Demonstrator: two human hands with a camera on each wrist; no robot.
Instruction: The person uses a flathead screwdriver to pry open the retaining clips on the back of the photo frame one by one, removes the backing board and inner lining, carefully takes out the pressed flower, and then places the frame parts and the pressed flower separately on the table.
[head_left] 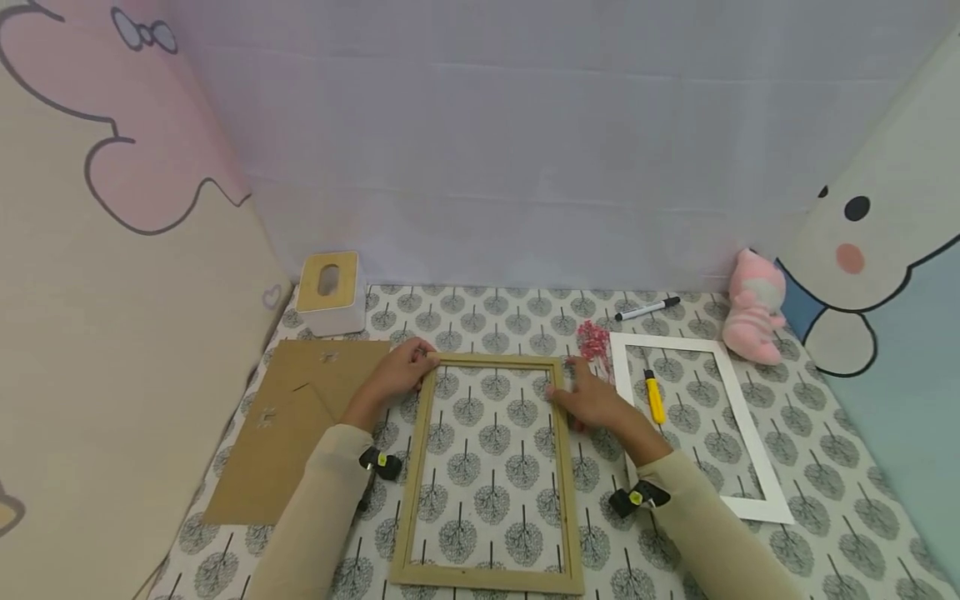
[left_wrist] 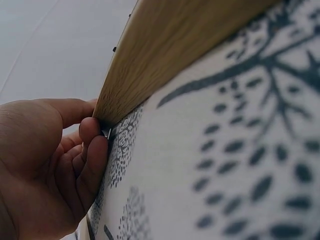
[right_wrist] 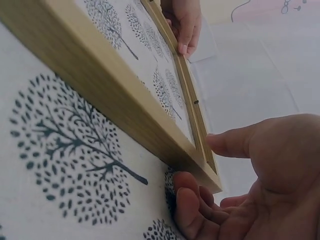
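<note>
A light wooden picture frame (head_left: 487, 577) with no glass or back in it lies on the patterned tablecloth (head_left: 495, 467), which shows through its opening. My left hand (head_left: 401, 371) grips its far left corner, with thumb and fingertips meeting at the edge in the left wrist view. Near the far right corner, my right hand (head_left: 596, 400) holds the other side. Its thumb rests on the frame's top face in the right wrist view, while the fingers curl against the outer side, low by the cloth. Small dark metal tabs stick out along the frame's inner edge (right_wrist: 195, 102).
Left of the frame lies a brown backing board (head_left: 292, 450). On the right are a white mat (head_left: 750, 433), a yellow utility knife (head_left: 655, 398) inside it, pink dried flowers (head_left: 592, 342) and a marker (head_left: 647, 309). A tissue box (head_left: 330, 287) and a plush toy (head_left: 753, 312) stand farther back.
</note>
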